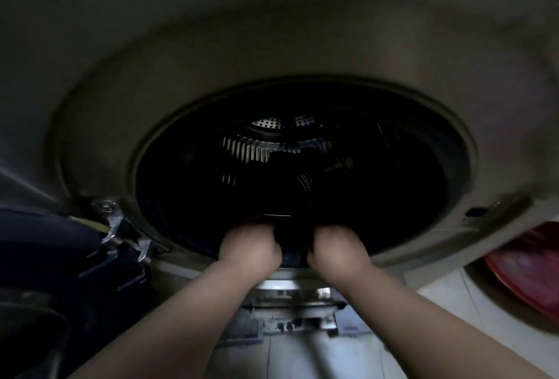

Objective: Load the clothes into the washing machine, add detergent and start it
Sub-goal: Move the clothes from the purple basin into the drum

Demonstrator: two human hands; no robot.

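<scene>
Dim room, pale tiled floor, red tub at right. Your left hand & right hand both grip dark cloth at the washer mouth; perforated steel drum behind.

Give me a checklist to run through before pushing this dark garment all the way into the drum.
1. Door swung clear of the drum opening: ok.
2. Left hand grips the dark garment: ok.
3. Right hand grips it too: ok.
4. Garment fully past the door seal: not ok, part of it lies at the lower lip.
5. Room left in the drum: ok, perforated back wall shows.
6. Fabric snagged on the hinge: cannot tell, too dark.
</scene>
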